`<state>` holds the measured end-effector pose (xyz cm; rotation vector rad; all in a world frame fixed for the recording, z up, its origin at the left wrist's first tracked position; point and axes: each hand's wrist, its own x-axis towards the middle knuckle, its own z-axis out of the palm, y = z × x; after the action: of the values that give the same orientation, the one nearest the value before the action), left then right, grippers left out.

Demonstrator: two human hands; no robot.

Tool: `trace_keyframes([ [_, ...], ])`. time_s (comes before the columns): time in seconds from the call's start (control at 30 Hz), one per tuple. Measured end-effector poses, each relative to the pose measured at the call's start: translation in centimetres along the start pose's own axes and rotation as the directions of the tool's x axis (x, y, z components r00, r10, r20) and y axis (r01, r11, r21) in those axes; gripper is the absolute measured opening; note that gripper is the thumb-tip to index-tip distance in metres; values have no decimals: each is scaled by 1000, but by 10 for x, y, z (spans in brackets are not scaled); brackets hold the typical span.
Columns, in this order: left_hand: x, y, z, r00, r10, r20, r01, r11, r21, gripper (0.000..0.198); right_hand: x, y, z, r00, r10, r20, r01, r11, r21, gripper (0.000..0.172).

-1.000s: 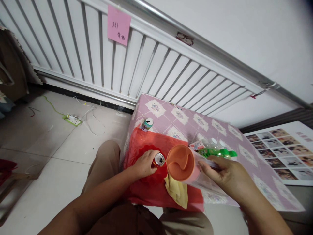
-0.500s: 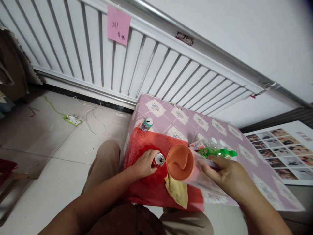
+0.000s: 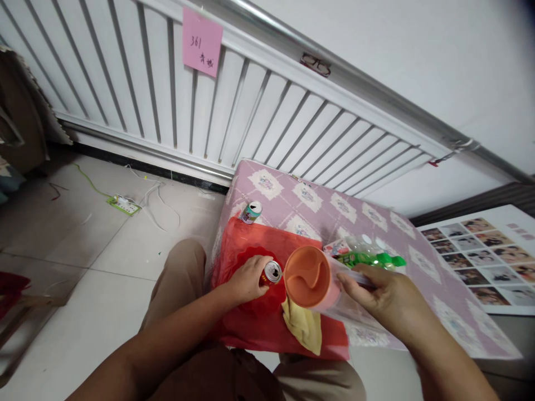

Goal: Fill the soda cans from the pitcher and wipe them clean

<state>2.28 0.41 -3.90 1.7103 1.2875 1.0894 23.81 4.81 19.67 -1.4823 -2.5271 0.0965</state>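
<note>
My left hand [image 3: 247,279] is wrapped round a red drink can [image 3: 272,273], whose silver top and open mouth face up. In my right hand [image 3: 382,292] is the handle of a clear plastic pitcher [image 3: 308,277], tilted left, its round orange top facing me. The pitcher's spout is right beside the can's rim; whether liquid runs between them I cannot make out. Beneath the can is a red scalloped dish [image 3: 257,307], partly covered by my hand. A yellow cloth [image 3: 304,327] lies just below the pitcher.
A red sheet [image 3: 276,338] covers part of the purple patterned tablecloth [image 3: 284,189]. An opened green can [image 3: 251,212] stands behind it. Clear bottles with green labels [image 3: 368,258] lie to the right. A white radiator [image 3: 259,111] lines the wall; a power strip [image 3: 124,204] is on the floor.
</note>
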Motion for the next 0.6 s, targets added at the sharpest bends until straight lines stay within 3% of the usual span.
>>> trace_keyframes([
  [0.13,0,1,0,1000,3,-6,-3,1000,-11,74,1,-1,-1,998,0,61,1,1000,-14,50],
  [0.37,0,0,0,1000,1,-10,-1,1000,-19,74,-2,7,12,997,49,63,-53,997,49,46],
  [0.53,0,-2,2,1000,13,-7,-13,1000,-12,75,-5,20,21,991,107,75,-120,970,210,41],
  [0.6,0,-3,3,1000,20,-11,-20,1000,-9,75,-5,29,22,984,174,22,-173,939,297,39],
])
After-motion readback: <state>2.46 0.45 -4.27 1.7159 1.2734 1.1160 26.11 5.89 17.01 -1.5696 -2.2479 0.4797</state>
